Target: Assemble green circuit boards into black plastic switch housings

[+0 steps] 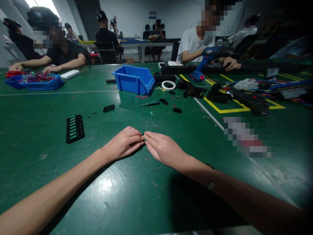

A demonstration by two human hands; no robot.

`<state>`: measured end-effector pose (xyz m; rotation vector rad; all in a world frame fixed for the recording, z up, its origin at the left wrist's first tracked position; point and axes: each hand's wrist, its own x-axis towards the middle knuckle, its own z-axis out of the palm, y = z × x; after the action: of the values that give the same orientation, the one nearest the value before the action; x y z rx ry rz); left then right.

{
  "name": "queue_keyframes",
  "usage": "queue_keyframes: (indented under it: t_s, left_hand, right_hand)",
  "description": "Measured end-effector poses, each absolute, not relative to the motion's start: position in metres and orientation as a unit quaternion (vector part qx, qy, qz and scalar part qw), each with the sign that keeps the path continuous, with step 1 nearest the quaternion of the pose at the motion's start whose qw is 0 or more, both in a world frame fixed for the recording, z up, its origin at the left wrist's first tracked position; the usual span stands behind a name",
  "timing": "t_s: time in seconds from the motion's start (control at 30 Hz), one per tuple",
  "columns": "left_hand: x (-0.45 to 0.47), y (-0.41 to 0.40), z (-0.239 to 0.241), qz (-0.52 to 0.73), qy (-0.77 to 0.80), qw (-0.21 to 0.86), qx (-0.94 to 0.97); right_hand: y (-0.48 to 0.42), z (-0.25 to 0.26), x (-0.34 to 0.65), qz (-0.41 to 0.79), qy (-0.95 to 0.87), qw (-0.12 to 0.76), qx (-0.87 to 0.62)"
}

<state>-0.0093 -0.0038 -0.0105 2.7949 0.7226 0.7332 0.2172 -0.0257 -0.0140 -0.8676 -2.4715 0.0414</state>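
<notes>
My left hand [126,140] and my right hand [166,148] meet fingertip to fingertip just above the green tabletop [122,192]. Both are closed in a pinch. A sliver of something small, dark and greenish shows between the fingertips, but the fingers hide its shape. To the left of my left hand lies a row of black frames with green inserts [75,128], set side by side. Beyond my hands are a pair of small black rectangular frames [109,108], a screwdriver with a green handle [150,103] and a small black part [177,110].
An open blue bin [133,80] stands ahead, with a white ring [168,85] beside it. A blue cordless drill [202,63] and a black power tool [253,101] are at the right. Two people work across the table, one near blue trays of wires [41,81].
</notes>
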Motion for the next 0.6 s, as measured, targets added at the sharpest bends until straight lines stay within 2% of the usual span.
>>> queue_keyframes:
  t_s: [0.6]
  left_hand:
    - [-0.011, -0.007, -0.004, 0.212, 0.268, 0.091, 0.935]
  right_hand:
    - [-0.003, -0.006, 0.225, 0.144, -0.900, 0.282, -0.299]
